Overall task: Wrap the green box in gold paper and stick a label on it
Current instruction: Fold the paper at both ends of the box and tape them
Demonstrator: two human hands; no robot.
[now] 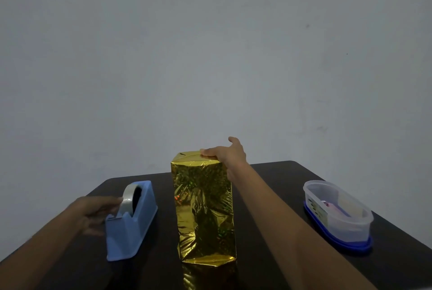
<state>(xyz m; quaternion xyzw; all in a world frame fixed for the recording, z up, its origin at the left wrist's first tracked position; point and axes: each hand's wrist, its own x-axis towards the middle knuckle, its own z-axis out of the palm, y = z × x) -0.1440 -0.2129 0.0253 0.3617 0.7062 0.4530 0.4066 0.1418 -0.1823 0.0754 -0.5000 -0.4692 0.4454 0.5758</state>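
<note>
A tall box wrapped in shiny gold paper (204,210) stands upright in the middle of the dark table; no green shows. My right hand (224,153) rests on its top right edge, the thumb pressing the folded paper on top and the other fingers behind. My left hand (98,212) is at the blue tape dispenser (131,222) left of the box, its fingers touching the clear tape roll (128,197) and the tape near the cutter. The hand is blurred, so its hold on the tape is unclear.
A clear plastic tub on a blue lid (337,216) sits at the right of the table (268,208), holding some paper items. A plain grey wall stands behind the table's far edge.
</note>
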